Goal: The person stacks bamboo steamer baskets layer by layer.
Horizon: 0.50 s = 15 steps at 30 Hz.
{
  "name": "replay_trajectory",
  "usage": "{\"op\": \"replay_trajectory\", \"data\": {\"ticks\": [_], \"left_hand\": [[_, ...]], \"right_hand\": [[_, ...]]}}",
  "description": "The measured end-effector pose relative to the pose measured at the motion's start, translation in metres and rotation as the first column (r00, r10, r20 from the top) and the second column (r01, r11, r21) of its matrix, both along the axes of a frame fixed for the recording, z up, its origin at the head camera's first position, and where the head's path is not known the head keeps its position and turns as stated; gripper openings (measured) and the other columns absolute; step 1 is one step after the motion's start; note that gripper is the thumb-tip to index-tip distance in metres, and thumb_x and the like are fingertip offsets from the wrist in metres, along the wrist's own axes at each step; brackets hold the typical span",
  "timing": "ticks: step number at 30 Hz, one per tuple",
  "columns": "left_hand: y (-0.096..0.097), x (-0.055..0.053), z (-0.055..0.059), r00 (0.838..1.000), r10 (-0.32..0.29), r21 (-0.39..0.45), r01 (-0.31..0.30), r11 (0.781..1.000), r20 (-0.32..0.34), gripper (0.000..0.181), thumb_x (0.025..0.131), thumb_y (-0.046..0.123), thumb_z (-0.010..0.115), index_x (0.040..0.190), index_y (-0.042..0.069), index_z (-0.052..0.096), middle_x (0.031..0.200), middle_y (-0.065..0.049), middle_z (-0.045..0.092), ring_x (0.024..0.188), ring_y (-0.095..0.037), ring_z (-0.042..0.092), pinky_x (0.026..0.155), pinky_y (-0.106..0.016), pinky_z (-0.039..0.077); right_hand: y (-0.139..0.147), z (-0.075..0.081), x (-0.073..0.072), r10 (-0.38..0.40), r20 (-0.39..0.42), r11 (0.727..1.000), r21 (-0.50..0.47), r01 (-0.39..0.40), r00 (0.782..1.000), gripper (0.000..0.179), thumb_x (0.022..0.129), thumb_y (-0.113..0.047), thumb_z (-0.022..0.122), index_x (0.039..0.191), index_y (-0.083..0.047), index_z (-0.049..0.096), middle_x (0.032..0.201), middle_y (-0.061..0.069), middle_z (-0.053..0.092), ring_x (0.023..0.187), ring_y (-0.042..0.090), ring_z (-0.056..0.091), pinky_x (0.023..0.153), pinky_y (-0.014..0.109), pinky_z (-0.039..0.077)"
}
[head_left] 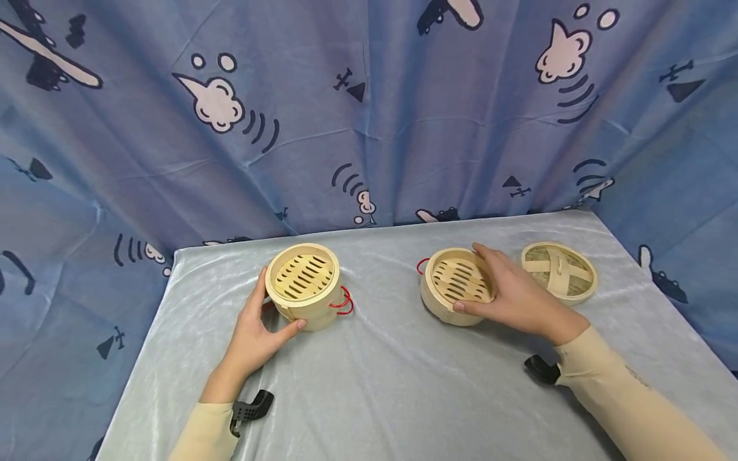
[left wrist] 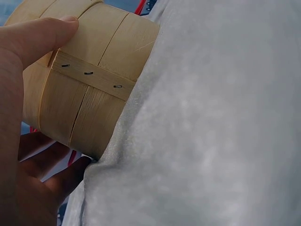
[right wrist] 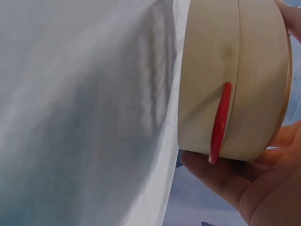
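Note:
On the left of the cloth is a tall round bamboo steamer (head_left: 304, 282) with a slatted floor and two red loop handles on its right side. My left hand (head_left: 254, 333) grips it from the left, thumb on the front wall and fingers behind. Staples show along a strip on its wall (left wrist: 89, 73) in the left wrist view. A lower bamboo steamer basket (head_left: 459, 285) is in my right hand (head_left: 513, 294), thumb at the near rim and fingers on the far side. A red handle (right wrist: 219, 122) shows on its wall in the right wrist view, base close to the cloth.
A woven bamboo lid (head_left: 559, 272) with crossed pale strips lies at the far right, just beyond my right hand. Grey velvety cloth (head_left: 375, 384) covers the table. Blue patterned curtains (head_left: 323, 115) hang behind and at both sides.

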<state>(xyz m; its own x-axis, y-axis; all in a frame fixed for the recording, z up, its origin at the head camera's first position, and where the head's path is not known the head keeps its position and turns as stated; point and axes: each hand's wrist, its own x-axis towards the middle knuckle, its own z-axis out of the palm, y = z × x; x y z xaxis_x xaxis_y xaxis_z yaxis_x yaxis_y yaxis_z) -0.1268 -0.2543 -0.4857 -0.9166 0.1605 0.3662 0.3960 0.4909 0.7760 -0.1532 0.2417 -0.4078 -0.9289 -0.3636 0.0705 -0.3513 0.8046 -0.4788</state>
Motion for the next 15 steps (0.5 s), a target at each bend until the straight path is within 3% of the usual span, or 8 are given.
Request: {"op": "replay_trajectory", "data": {"ticks": [6,11,15], "left_hand": [[0.001,0.000,-0.001,1.000,-0.006,0.002,0.006,1.000,-0.008,0.128,0.083,0.016,0.099,0.177,0.018,0.013,0.175,-0.012,0.033,0.147,-0.032,0.050,0.115,-0.031,0.048],[0.001,0.001,0.001,1.000,-0.002,0.014,0.002,1.000,0.007,0.129,0.083,0.017,0.099,0.178,0.021,0.013,0.176,-0.009,0.033,0.148,-0.029,0.048,0.115,-0.020,0.043],[0.001,0.000,0.002,1.000,-0.008,0.020,0.008,1.000,0.004,0.129,0.082,0.016,0.100,0.178,0.023,0.013,0.176,-0.008,0.032,0.147,-0.028,0.049,0.115,-0.017,0.042]], "right_hand": [[-0.012,0.005,-0.005,0.042,-0.064,0.999,-0.022,-0.044,0.997,0.111,0.086,-0.064,0.088,0.161,0.004,0.043,0.159,0.024,0.051,0.150,0.044,0.045,0.121,0.066,0.038],[-0.025,0.015,-0.008,0.051,-0.065,0.998,-0.019,-0.052,0.997,0.112,0.086,-0.069,0.085,0.163,0.001,0.043,0.161,0.020,0.050,0.150,0.042,0.045,0.120,0.066,0.040],[-0.033,0.021,-0.009,0.061,-0.072,0.998,-0.021,-0.063,0.996,0.112,0.085,-0.070,0.084,0.163,-0.001,0.043,0.162,0.019,0.050,0.150,0.040,0.045,0.121,0.065,0.040]]}}
